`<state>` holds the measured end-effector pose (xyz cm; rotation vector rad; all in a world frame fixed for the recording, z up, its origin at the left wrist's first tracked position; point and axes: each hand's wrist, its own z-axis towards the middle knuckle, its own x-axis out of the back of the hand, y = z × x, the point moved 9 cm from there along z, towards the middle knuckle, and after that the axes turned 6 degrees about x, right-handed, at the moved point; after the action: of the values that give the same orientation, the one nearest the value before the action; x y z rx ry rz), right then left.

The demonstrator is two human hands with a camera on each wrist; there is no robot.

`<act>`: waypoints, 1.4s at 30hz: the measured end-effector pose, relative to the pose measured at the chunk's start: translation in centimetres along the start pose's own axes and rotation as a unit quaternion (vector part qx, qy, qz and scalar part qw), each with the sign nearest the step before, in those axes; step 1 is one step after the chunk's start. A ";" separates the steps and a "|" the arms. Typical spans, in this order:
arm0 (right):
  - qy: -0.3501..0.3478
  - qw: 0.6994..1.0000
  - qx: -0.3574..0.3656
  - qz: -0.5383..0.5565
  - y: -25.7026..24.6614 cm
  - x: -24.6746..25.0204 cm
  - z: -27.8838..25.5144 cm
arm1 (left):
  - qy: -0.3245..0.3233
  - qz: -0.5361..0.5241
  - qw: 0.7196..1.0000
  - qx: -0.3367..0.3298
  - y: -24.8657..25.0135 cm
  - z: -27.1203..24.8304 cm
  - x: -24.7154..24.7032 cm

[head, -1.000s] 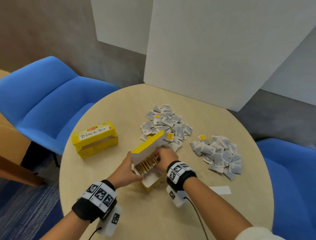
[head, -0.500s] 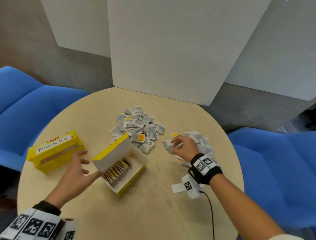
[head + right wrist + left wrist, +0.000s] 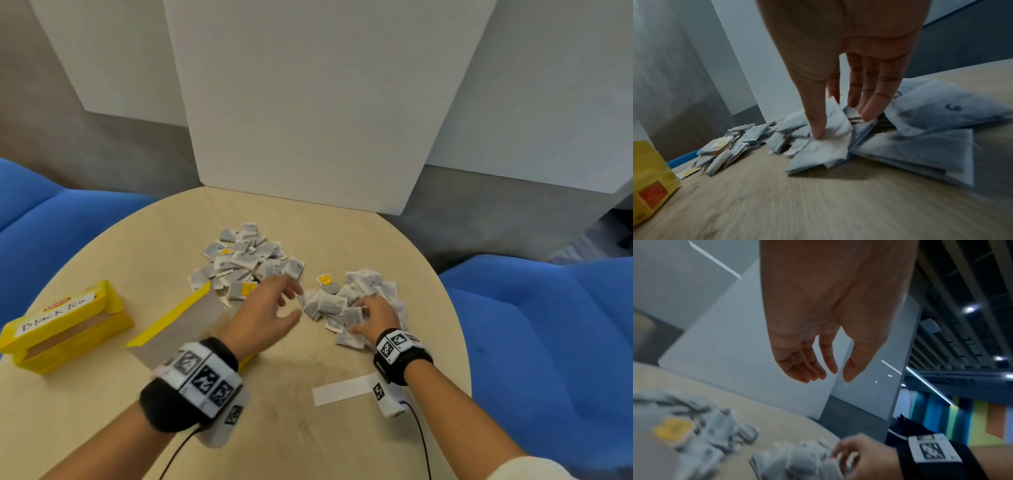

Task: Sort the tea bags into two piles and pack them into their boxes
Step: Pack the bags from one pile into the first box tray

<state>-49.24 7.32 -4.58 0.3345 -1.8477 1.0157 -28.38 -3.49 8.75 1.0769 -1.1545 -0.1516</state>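
Observation:
Two heaps of grey tea bags lie mid-table: a left pile [image 3: 246, 263] and a right pile [image 3: 356, 298] [image 3: 910, 146]. My right hand [image 3: 363, 317] [image 3: 840, 125] is down on the right pile, thumb and fingers pinching a few tea bags [image 3: 836, 120]. My left hand [image 3: 294, 301] [image 3: 828, 378] hovers open and empty between the piles, just left of the right one. The open yellow box [image 3: 178, 318] stands under my left forearm, its inside hidden. A second yellow box marked "Black Tea" [image 3: 65, 325] lies at the left edge.
A white paper strip [image 3: 342, 390] lies on the round wooden table [image 3: 308, 428] near my right wrist. White panels [image 3: 308, 102] stand behind the table. Blue chairs [image 3: 548, 342] flank it left and right.
My left hand left the open box and swung right, now over the gap beside the right pile. My right hand went from the box to the right pile and gathers bags there.

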 end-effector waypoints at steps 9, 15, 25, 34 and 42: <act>-0.037 0.994 0.062 0.086 0.2 1.3 -1.0 | -0.115 -0.001 0.991 0.063 -0.4 4.4 -11.5; -0.113 0.965 0.170 0.164 -3.8 0.7 -2.3 | -0.134 -0.046 0.985 0.096 -1.7 4.9 -13.0; 0.003 0.969 0.061 0.241 -2.4 1.1 1.5 | -0.101 -0.166 0.957 0.214 -7.1 3.3 -10.5; -0.011 0.997 0.069 0.020 -2.5 -1.1 3.2 | -0.061 -0.285 0.911 0.293 -9.1 1.4 -8.8; 0.036 0.958 0.049 0.279 -2.1 0.9 1.5 | -0.050 -0.353 0.885 0.299 -9.5 -0.6 -9.1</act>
<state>-49.33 5.01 -3.06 -0.1837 -1.8676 1.4817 -28.18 -2.70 -4.39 2.0437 -0.8594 -0.4435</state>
